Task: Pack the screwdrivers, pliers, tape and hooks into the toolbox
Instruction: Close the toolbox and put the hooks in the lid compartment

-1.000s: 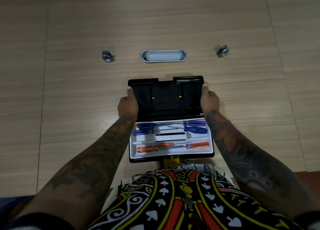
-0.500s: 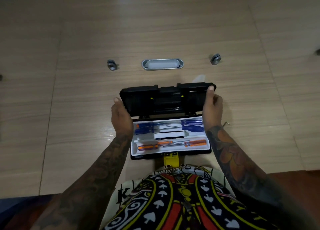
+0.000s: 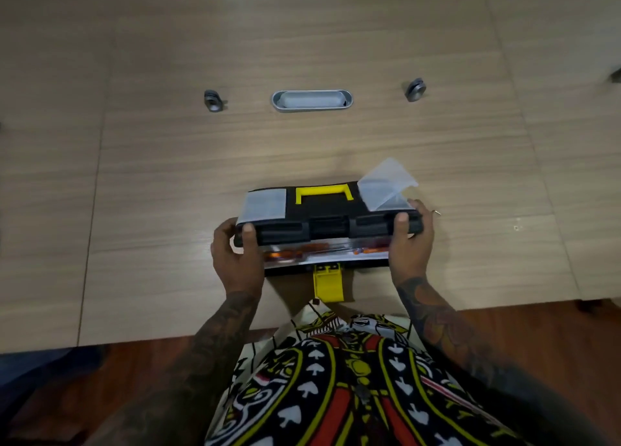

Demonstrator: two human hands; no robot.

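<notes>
- The toolbox [image 3: 327, 230] sits at the lower centre of the frame on the wooden table [image 3: 134, 176], its long axis running left to right.
- Its lid [image 3: 327, 207] is nearly down; a thin gap along the near edge shows orange screwdriver handles [image 3: 280, 254] inside.
- The left hand [image 3: 237, 260] grips the lid's left end, thumb curled over the front lip.
- The right hand [image 3: 411, 244] grips the right end the same way, thumb on top.
- The yellow latch [image 3: 327, 284] hangs open, between the wrists, about equally near both hands.
- One clear small flap [image 3: 386, 183] on the lid's right stands up, just above the right fingers.
- Closing likely needs a downward press, then the latch.
</notes>
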